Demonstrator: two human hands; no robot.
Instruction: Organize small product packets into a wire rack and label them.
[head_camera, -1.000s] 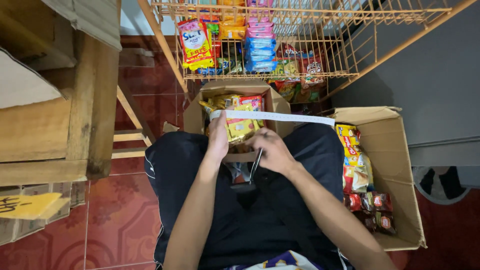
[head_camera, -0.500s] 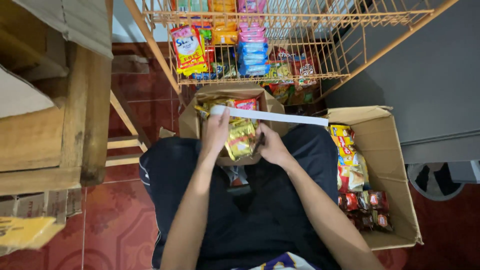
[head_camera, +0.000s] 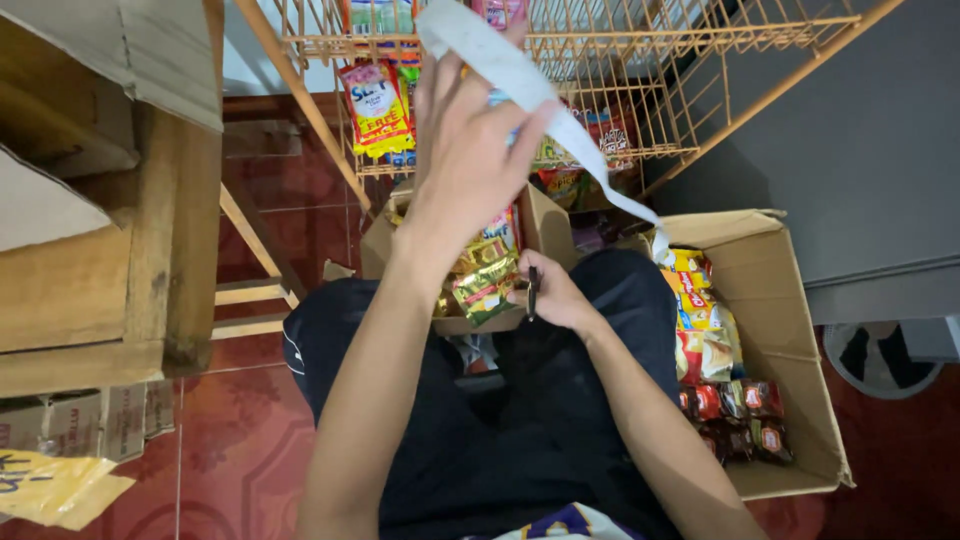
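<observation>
Between raised left hand fingers, white strip trails rightward.

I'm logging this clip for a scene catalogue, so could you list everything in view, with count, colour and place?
paper strip: one, white, pulled up from the right-hand box
small dark tool: one, black, in the right hand; kind unclear
snack packets: several, gold and red, in the box ahead
cardboard box: one, brown, right, holding red, yellow and dark packets
wire rack: one, orange, top, packets hanging
wooden furniture: one, brown, left
yellow bag: one, bottom left
floor tiles: red
left hand: raised, grip on the strip
right hand: low, grip on the tool
</observation>
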